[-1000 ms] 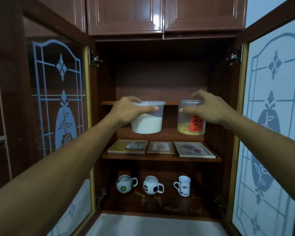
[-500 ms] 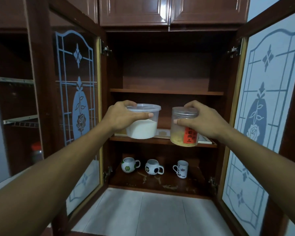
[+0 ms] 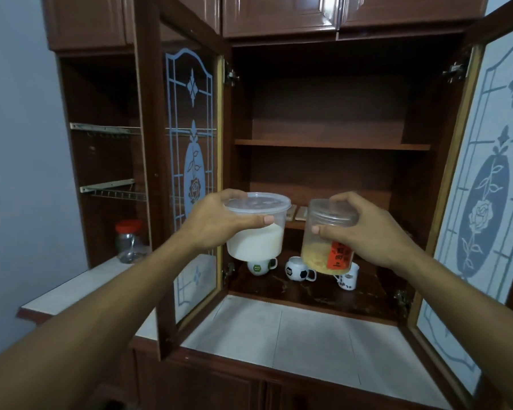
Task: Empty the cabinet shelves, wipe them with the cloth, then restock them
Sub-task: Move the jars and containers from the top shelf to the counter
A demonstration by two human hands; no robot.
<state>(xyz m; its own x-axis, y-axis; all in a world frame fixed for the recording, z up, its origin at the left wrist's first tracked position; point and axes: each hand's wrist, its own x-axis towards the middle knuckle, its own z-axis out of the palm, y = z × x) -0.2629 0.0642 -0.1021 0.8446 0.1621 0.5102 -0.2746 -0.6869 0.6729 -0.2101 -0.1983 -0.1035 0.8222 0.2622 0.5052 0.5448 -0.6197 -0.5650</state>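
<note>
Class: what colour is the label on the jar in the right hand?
The label on the jar is orange-red with dark print; head view shows it best.

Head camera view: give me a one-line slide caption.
Left hand holds a tub of white powder, right hand a red-labelled jar, before the open cabinet; three mugs on its bottom shelf.

Dim, bluish light; cabinet [image 3: 323,113] interior deeply shadowed; soft focus, wide-angle bending at edges.

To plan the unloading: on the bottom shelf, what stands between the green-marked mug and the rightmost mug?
The football-patterned mug stands between the green-marked mug and the rightmost mug, as the head view shows.
</note>
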